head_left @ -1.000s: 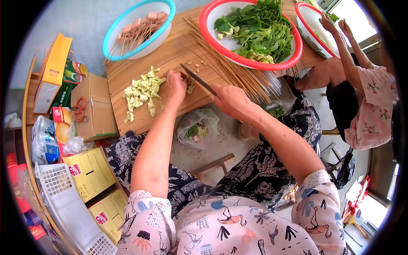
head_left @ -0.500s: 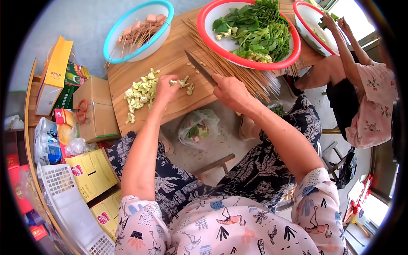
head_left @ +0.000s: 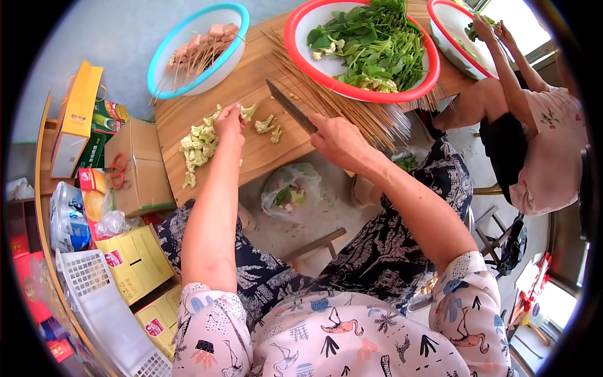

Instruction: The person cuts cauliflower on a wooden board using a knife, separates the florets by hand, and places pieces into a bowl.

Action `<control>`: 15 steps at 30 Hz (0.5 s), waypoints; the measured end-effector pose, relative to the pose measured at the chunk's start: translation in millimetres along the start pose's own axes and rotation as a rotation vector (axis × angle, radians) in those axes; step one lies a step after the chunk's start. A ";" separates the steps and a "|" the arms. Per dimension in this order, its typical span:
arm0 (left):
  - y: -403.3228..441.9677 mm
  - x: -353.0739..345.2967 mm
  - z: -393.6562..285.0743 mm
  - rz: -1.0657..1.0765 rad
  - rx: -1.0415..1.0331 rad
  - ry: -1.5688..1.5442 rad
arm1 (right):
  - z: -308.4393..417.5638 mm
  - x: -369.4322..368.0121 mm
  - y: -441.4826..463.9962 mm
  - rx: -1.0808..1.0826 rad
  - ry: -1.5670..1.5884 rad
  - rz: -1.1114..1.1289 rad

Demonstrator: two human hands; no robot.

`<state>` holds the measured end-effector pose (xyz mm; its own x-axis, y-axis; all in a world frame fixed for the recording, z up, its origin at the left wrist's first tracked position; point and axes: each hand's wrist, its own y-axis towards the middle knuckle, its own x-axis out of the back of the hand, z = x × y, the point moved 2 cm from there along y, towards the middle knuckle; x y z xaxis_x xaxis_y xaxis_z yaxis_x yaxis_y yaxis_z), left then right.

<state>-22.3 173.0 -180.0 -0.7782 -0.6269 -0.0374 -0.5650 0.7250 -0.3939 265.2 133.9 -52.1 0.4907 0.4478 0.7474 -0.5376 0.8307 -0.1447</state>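
My right hand (head_left: 339, 141) is closed round the handle of a knife (head_left: 290, 105), its blade pointing up and left above the wooden table (head_left: 257, 157). Beside the cauliflower pile (head_left: 200, 151), my left hand (head_left: 230, 120) has its fingers pinched, with a cauliflower piece (head_left: 249, 113) at the fingertips. Two loose cauliflower florets (head_left: 264, 124) lie between my left hand and the knife. Small cut bits are scattered near the blade. Many wooden skewers (head_left: 352, 113) spread to the right of the knife.
A red-rimmed basin (head_left: 292, 47) holds greens; a blue-rimmed basin (head_left: 157, 60) holds skewered meat. Below the table edge hangs a plastic bag (head_left: 292, 195). Boxes and a cardboard carton (head_left: 147, 166) stand left. Another person (head_left: 540, 113) handles greens over a second red-rimmed basin (head_left: 461, 47).
My left hand has moved left towards the cauliflower pile, and florets now lie loose to its right. The knife has stayed in my right hand, shifting only slightly.
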 end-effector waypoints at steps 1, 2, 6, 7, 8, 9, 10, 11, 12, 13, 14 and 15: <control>1.2 -5.0 5.2 -0.026 -0.029 -0.022 | 1.0 1.3 0.0 -0.016 -0.001 -0.006; 2.5 -7.6 9.1 -0.052 -0.059 -0.045 | 1.3 1.8 0.2 -0.033 -0.002 -0.013; 3.6 -9.5 14.9 -0.037 -0.132 0.135 | -1.8 -0.8 4.1 -0.002 0.016 -0.007; 7.8 -7.9 18.8 -0.020 -0.320 0.340 | -1.1 -1.1 5.0 -0.004 0.005 0.003; 12.0 -6.9 22.2 -0.003 -0.509 0.544 | -0.1 -1.8 6.0 -0.004 -0.006 0.014; 4.3 -8.2 17.9 -0.004 -0.509 0.544 | 1.2 -2.5 7.1 -0.003 -0.006 0.014; -9.8 -11.2 12.0 0.012 -0.531 0.652 | 2.4 -3.4 7.9 -0.005 -0.021 0.016; -23.6 -13.8 5.6 0.029 -0.552 0.759 | 3.0 -4.1 8.3 -0.008 -0.036 0.018; -29.8 -14.3 2.9 0.056 -0.673 0.790 | 2.9 -5.2 8.9 -0.008 -0.036 0.019; -34.1 -13.7 1.6 0.055 -0.672 0.789 | 2.5 -6.9 10.1 0.006 -0.039 0.016; -39.3 -14.6 -0.9 0.075 -0.784 0.872 | 2.6 -8.7 11.3 0.021 -0.043 0.015; -44.8 -15.7 -3.9 0.094 -0.897 0.957 | 3.1 -10.4 12.4 0.024 -0.045 0.018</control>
<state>14.2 151.4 -158.2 -0.5003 -0.3838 0.7761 -0.1940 0.9233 0.3315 251.4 138.6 -59.6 0.4500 0.4466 0.7734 -0.5627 0.8143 -0.1428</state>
